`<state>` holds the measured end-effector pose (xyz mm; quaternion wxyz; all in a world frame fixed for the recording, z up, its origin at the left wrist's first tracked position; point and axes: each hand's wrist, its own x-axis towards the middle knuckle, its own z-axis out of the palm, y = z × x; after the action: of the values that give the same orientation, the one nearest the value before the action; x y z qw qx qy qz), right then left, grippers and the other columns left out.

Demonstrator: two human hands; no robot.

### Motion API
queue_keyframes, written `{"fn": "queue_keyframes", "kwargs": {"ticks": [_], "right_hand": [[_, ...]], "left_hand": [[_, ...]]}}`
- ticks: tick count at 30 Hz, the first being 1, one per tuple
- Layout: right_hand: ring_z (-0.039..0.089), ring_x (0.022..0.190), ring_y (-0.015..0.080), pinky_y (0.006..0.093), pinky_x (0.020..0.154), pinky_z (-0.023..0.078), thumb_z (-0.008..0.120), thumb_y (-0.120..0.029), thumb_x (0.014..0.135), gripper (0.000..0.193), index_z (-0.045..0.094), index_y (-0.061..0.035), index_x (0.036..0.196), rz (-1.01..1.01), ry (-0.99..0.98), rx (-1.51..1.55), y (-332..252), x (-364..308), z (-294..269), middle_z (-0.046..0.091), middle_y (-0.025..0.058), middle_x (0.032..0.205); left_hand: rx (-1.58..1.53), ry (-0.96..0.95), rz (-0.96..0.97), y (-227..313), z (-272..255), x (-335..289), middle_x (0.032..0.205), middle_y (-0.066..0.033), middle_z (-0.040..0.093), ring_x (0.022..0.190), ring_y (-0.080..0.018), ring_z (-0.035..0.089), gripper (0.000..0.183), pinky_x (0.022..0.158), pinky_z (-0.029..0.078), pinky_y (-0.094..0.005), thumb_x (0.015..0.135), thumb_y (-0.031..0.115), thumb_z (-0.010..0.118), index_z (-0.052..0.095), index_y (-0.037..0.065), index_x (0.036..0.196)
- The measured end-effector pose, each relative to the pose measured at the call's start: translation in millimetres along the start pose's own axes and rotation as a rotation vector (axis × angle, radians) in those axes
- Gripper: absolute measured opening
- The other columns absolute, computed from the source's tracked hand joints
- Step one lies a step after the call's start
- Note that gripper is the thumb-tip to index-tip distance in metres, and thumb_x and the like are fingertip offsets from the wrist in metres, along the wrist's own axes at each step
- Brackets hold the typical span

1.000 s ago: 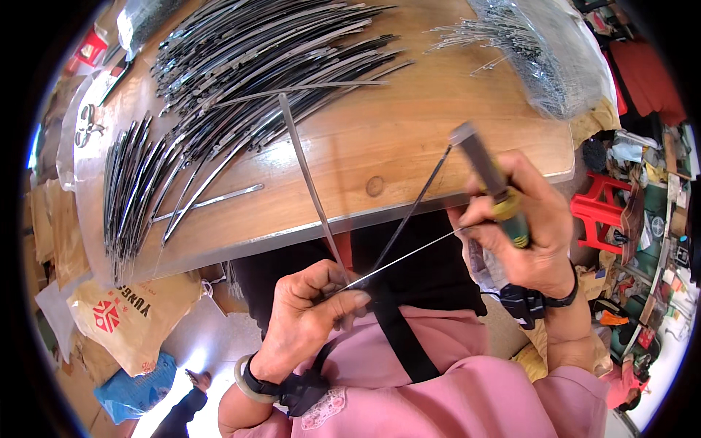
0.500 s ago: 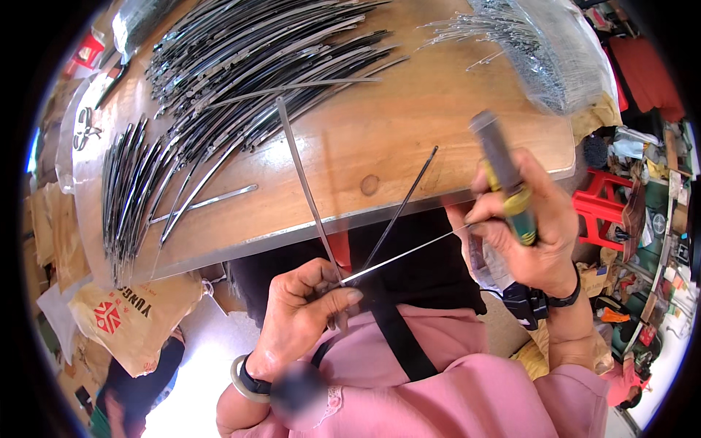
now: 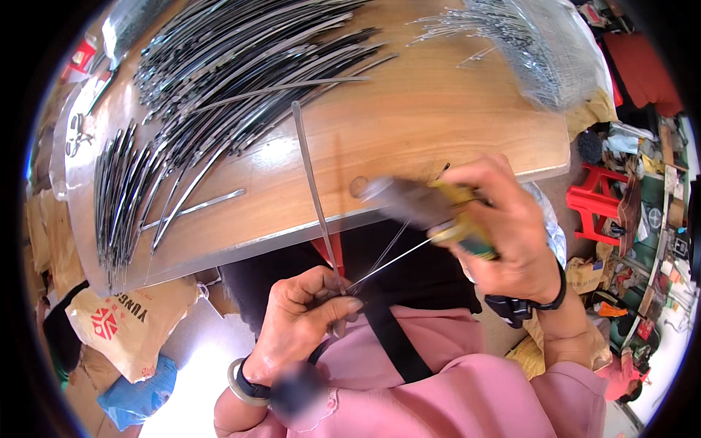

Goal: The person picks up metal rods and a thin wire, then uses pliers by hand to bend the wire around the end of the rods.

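Observation:
My left hand (image 3: 310, 303) is closed in a pinch on the lower end of a narrow grey strip (image 3: 310, 164), which stands up toward the table. From the same fingertips a thin bright wire (image 3: 398, 257) runs up to my right hand. A dark thin rod (image 3: 391, 244) also slants up from the pinch, and its far part is hidden behind the right hand. My right hand (image 3: 504, 230) is wrapped round pliers (image 3: 416, 202) with yellow and green handles. Their grey metal head points left and is smeared by motion. Whether the right fingers also grip the wire is unclear.
On the wooden table (image 3: 438, 95) lies a large pile of black and grey strips (image 3: 241, 80), with a smaller bundle (image 3: 120, 204) at its left. A clear plastic bag of thin wires (image 3: 540, 58) is at the far right. A red stool (image 3: 602, 201) stands right; a paper bag (image 3: 120, 328) sits lower left.
The pliers have swung from pointing upward to pointing left, as my right hand has moved left and tilted over. My left hand keeps its pinch almost in place.

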<state>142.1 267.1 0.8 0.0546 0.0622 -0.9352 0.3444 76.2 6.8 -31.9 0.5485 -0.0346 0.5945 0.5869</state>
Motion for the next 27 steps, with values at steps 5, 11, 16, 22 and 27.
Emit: {"fn": "queue_keyframes", "kwargs": {"ticks": [5, 11, 16, 22, 27], "right_hand": [[0.056, 0.09, 0.0305, 0.0473, 0.093, 0.035, 0.069, -0.004, 0.056, 0.027, 0.062, 0.0017, 0.081, -0.128, -0.101, -0.052, 6, 12, 15, 0.058, 0.0142, 0.101], [0.056, 0.091, 0.0292, 0.0492, 0.092, 0.033, 0.067, -0.005, 0.056, 0.029, 0.064, 0.0016, 0.084, -0.115, -0.193, -0.047, 10, 6, 25, 0.057, 0.014, 0.103], [0.057, 0.083, 0.0256, 0.0453, 0.087, 0.034, 0.063, -0.006, 0.067, 0.015, 0.066, -0.0007, 0.082, -0.136, -0.084, -0.091, -5, 7, 17, 0.053, 0.0117, 0.089], [0.055, 0.083, 0.026, 0.0483, 0.085, 0.032, 0.067, -0.007, 0.052, 0.027, 0.065, -0.0035, 0.078, -0.199, -0.059, -0.039, -21, 7, 17, 0.056, 0.0106, 0.102], [0.055, 0.088, 0.0276, 0.0497, 0.084, 0.034, 0.069, -0.01, 0.052, 0.026, 0.064, -0.0069, 0.077, -0.199, -0.009, -0.112, -19, 10, 26, 0.057, 0.0093, 0.102]], "left_hand": [[0.04, -0.026, -0.024, 2, 3, 1, 0.071, -0.0033, 0.064, 0.058, -0.0052, 0.055, 0.005, 0.053, 0.044, -0.02, 0.086, -0.005, 0.066, 0.062, -0.003, 0.085], [0.148, -0.012, -0.002, -3, 4, -3, 0.077, -0.0039, 0.065, 0.063, -0.005, 0.056, 0.007, 0.056, 0.045, -0.0198, 0.085, -0.006, 0.066, 0.063, -0.004, 0.091], [0.212, -0.182, 0.233, 11, -19, 1, 0.116, -0.0097, 0.06, 0.094, -0.014, 0.061, 0.04, 0.084, 0.049, -0.0265, 0.079, -0.014, 0.061, 0.063, -0.005, 0.118], [0.062, -0.227, -0.04, 47, -1, 7, 0.1, -0.0114, 0.07, 0.087, -0.0179, 0.067, 0.027, 0.081, 0.053, -0.0281, 0.086, -0.003, 0.062, 0.063, -0.005, 0.113], [-0.323, -0.096, -0.146, 22, 18, 13, 0.064, -0.0068, 0.055, 0.049, -0.0141, 0.05, 0.018, 0.042, 0.035, -0.0269, 0.092, 0.017, 0.064, 0.06, 0.001, 0.097]]}}
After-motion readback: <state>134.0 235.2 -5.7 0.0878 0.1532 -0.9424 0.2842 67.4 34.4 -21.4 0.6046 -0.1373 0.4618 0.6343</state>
